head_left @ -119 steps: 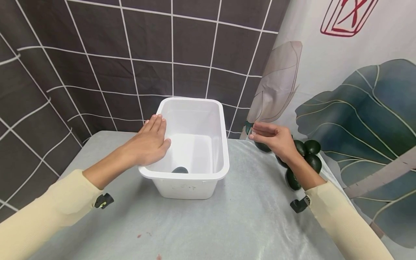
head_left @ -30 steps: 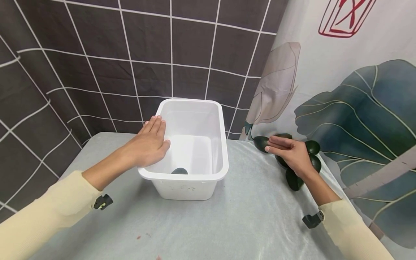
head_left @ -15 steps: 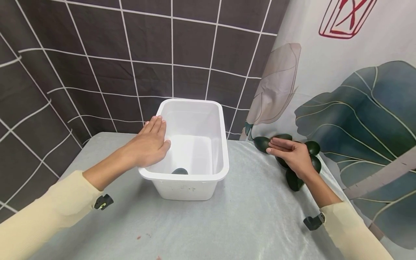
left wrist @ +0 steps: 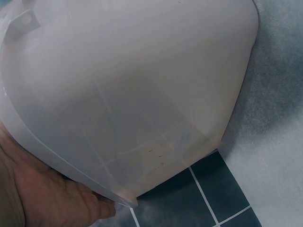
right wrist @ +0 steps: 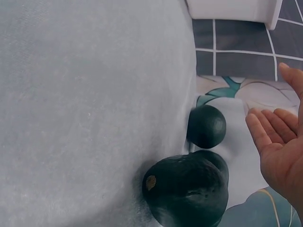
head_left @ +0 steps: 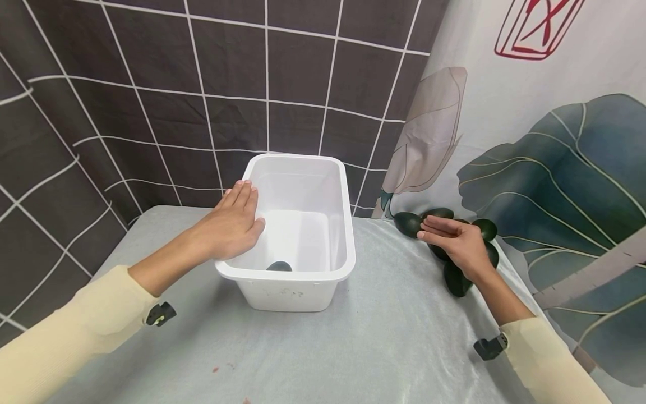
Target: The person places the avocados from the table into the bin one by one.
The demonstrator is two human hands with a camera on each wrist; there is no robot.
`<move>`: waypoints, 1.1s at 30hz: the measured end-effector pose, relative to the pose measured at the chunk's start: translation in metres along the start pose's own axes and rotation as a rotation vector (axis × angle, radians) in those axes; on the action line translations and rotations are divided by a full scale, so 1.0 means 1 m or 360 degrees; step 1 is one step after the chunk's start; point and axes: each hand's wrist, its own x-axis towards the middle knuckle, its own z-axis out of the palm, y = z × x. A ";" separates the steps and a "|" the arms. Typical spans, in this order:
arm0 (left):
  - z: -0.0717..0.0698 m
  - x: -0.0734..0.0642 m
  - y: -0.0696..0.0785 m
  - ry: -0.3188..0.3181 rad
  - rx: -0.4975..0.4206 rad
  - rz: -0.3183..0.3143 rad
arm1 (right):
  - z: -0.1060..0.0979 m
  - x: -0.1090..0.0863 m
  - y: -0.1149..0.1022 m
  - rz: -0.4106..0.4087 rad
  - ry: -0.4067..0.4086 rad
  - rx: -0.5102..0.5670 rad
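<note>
A dark cloth with white lines is covering the back and the left side. A pale cloth with a big blue-green leaf on it is hanging on the right. A grey table is filling the space below. A white tub is standing upright near the back of the table. Two cream sleeves are coming in from the bottom corners. The left hand is resting on the tub's left rim, and its fingers are lying flat and straight. The right hand is hanging over some green fruits, and its fingers are reaching out nearly straight, side by side and free. The fruits are lying in a bunch on the right, well apart from the tub. One fruit is lying at the left end, just beside the fingertips. Two small black gadgets are sitting by the cuffs. A dark round shape is peeking up inside the tub, and the front wall is hiding part of it. Tiny red marks are dotting the table near the bottom
</note>
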 end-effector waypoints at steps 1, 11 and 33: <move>0.000 0.000 0.000 -0.0004 -0.0002 -0.0002 | -0.001 0.000 0.000 0.0000 0.0003 -0.0002; 0.002 0.001 -0.001 -0.0014 -0.0018 -0.0008 | -0.003 -0.004 0.003 0.0018 0.0009 0.0036; 0.002 0.001 -0.002 -0.0014 -0.0009 -0.0001 | -0.012 -0.007 0.012 0.0074 0.0041 0.0072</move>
